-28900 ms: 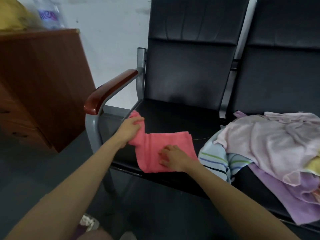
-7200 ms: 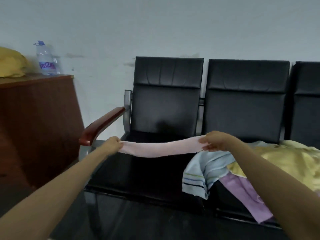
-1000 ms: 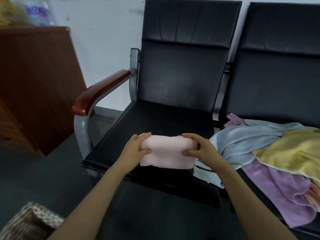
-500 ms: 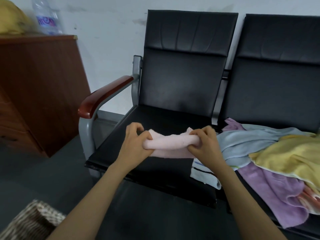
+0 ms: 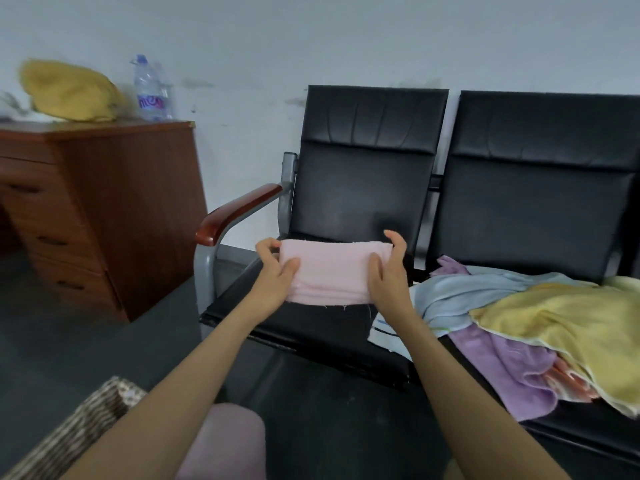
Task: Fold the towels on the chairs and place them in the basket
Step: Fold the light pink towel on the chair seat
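Filling the right half of the frame, we have two black padded chairs joined in a row: the left chair [image 5: 363,188] with a reddish wooden armrest [image 5: 235,213] on its outer side, and the right chair [image 5: 540,202]. At the left of the frame stands a brown wooden desk [image 5: 131,209] with drawers. An unfolded heap covers the right chair's seat and spills onto the edge of the left one: a yellow towel [image 5: 561,327] on top, a light blue towel [image 5: 460,292] beside it towards the middle, and a purple towel [image 5: 509,368] hanging over the front edge. In the lower left corner sits the wicker basket [image 5: 79,431], only partly in view.

At the centre of the frame we hold the folded pink towel [image 5: 329,271] up in front of the left chair's backrest, over its seat; we cannot tell whether its lower edge touches the seat. Our left hand [image 5: 273,275] grips the towel's left end, thumb in front and fingers curled behind. Our right hand [image 5: 389,271] grips the right end the same way.

On the desk top, in the upper left of the frame, lie a yellow bundle [image 5: 69,91] and, just beside it, an upright plastic water bottle [image 5: 150,90].
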The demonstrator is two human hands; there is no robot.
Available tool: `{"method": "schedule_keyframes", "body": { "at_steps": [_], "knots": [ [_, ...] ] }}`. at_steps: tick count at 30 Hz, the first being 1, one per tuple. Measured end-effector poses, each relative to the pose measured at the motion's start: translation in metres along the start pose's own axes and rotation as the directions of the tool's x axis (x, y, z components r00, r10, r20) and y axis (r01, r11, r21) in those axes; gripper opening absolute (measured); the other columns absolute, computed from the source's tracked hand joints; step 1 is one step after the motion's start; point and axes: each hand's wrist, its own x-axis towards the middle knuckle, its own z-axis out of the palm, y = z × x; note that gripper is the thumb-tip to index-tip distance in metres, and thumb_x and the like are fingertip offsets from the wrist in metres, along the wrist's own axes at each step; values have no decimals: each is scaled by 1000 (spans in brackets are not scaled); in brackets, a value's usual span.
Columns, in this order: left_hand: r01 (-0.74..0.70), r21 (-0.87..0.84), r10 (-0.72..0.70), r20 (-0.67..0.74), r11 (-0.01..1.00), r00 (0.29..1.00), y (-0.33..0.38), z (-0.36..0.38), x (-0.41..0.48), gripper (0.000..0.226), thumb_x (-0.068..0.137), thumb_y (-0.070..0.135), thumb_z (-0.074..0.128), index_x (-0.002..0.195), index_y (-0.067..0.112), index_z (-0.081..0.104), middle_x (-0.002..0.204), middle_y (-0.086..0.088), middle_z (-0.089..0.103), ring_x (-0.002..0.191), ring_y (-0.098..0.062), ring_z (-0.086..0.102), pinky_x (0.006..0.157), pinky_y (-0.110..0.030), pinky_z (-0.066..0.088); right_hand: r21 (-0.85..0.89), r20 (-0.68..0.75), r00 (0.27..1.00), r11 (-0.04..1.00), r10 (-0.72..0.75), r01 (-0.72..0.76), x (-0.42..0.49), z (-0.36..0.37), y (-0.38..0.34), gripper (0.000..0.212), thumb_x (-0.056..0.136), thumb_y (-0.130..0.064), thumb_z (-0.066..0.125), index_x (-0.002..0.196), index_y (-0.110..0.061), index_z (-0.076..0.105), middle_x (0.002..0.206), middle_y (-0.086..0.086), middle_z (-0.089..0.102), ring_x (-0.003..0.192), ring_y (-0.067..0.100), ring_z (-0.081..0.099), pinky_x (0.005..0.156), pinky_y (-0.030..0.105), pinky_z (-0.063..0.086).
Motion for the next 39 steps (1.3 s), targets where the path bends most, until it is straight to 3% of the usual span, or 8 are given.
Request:
{"method": "schedule_keyframes", "body": {
  "at_steps": [3, 9, 18, 26, 32, 35, 37, 39],
  "knots": [
    [-70, 71, 66, 58, 995, 996, -5, -23, -12, 10, 101, 14, 38, 107, 22, 36, 100, 7, 46, 86, -14, 45, 71, -21, 40, -21, 145, 986, 996, -80, 84, -9, 7, -8, 32, 99, -12, 35, 117, -38, 33, 118, -2, 44, 97, 10, 47, 80, 20, 35],
    [43, 49, -44, 26, 998, 999, -45, -98, -29, 21, 99, 13, 44, 91, 26, 59, 106, 14, 57, 101, -2, 50, 83, -15, 36, -77, 473, 879, 991, -56, 105, -24, 71, -25, 20, 101, -18, 37, 103, -34, 50, 119, 0, 38, 104, 11, 44, 80, 9, 32],
    [422, 185, -438, 55, 888, 897, -174, -253, -103, 44, 76, 14, 65, 106, 45, 58, 131, 3, 43, 118, -17, 45, 98, -33, 39, -138, 908, 411, 985, 84, 101, -69, 254, -25, 47, 80, -19, 74, 116, -24, 43, 115, -6, 48, 102, 15, 52, 83, 27, 46],
    [563, 529, -622, -83, 635, 779, -298, -302, -181, 63, 78, -12, 40, 129, 25, 47, 134, -2, 30, 132, -25, 31, 102, -28, 30, -433, 879, -39, 829, 476, 354, -162, 422, 9, 67, 84, -28, 65, 138, -6, 31, 130, 11, 48, 113, 26, 52, 80, 30, 45],
    [668, 589, -788, -85, 454, 610, -361, -303, -254, 51, 92, 4, 50, 137, 25, 43, 146, -6, 30, 130, -30, 38, 104, -34, 35, -470, 788, -223, 794, 574, 385, -256, 469, 53, 76, 90, -16, 57, 150, -5, 11, 117, 11, 54, 94, 22, 58, 67, 27, 45],
    [727, 573, -863, -64, 380, 501, -385, -299, -279, 39, 95, 11, 47, 130, 30, 48, 143, -6, 33, 122, -29, 43, 100, -35, 38, -442, 747, -279, 764, 603, 470, -302, 483, 71, 38, 91, -13, 53, 128, -7, 44, 77, 5, 48, 60, 17, 46, 48, 27, 35],
    [770, 557, -912, -51, 312, 406, -395, -299, -291, 28, 95, 21, 44, 122, 29, 49, 141, -6, 33, 118, -30, 40, 99, -40, 39, -434, 725, -313, 761, 613, 483, -326, 490, 77, 14, 92, -13, 52, 104, -7, 51, 84, 8, 51, 65, 19, 50, 55, 29, 40],
    [796, 551, -934, -79, 250, 348, -403, -299, -299, 28, 95, 31, 43, 120, 21, 50, 138, -11, 40, 117, -30, 43, 99, -41, 38, -430, 713, -364, 783, 600, 449, -345, 496, 80, 33, 92, -13, 55, 123, -2, 49, 111, 15, 57, 93, 29, 59, 76, 35, 47]
  ]
}}
